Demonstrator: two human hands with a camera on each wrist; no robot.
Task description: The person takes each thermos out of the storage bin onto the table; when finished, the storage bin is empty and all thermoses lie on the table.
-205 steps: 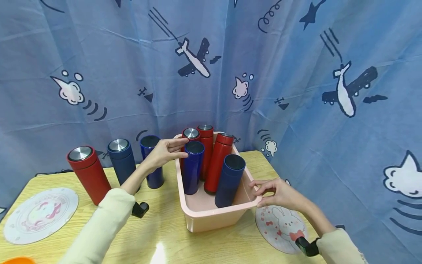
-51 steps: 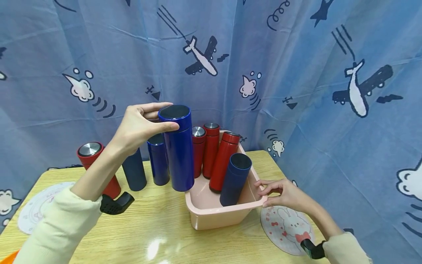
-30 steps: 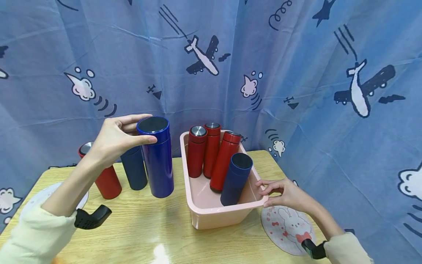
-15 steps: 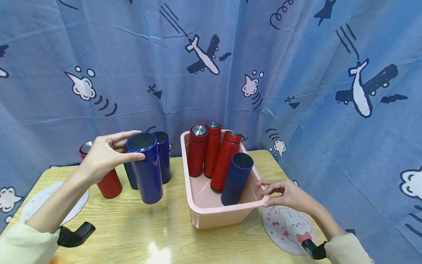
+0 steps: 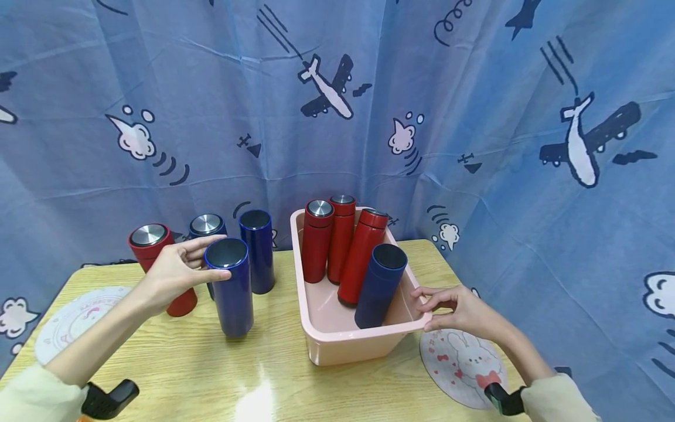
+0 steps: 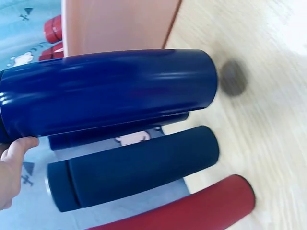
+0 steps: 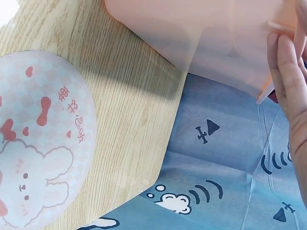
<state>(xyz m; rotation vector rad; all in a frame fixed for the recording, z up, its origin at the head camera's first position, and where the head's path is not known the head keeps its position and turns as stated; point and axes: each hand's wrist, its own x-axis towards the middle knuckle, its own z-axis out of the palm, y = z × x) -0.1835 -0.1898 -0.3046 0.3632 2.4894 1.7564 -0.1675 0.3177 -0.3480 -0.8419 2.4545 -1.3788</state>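
My left hand (image 5: pixel 171 272) grips a glossy blue thermos bottle (image 5: pixel 234 302) near its black lid, fingers behind and thumb in front. In the left wrist view a dark shadow (image 6: pixel 233 77) lies apart from the bottle's base, so it hangs just over the table. My right hand (image 5: pixel 459 310) pinches the right rim of a pink plastic bin (image 5: pixel 345 350). Inside the bin are three red thermos bottles, among them a leaning one (image 5: pixel 360 258), and a matte dark blue thermos (image 5: pixel 381 287), tilted near the right wall.
Behind the left hand stand a red thermos (image 5: pixel 183 302), a navy thermos (image 6: pixel 134 167) and another glossy blue thermos (image 5: pixel 258 252). Round printed mats lie at the left (image 5: pixel 79 322) and right (image 5: pixel 464 369) of the wooden table (image 5: pixel 295 392). A blue curtain (image 5: pixel 337 152) hangs behind.
My left hand has taken the glossy blue thermos out of the bin, carried it left, and lowered it toward the table. My right hand stays on the bin's rim.
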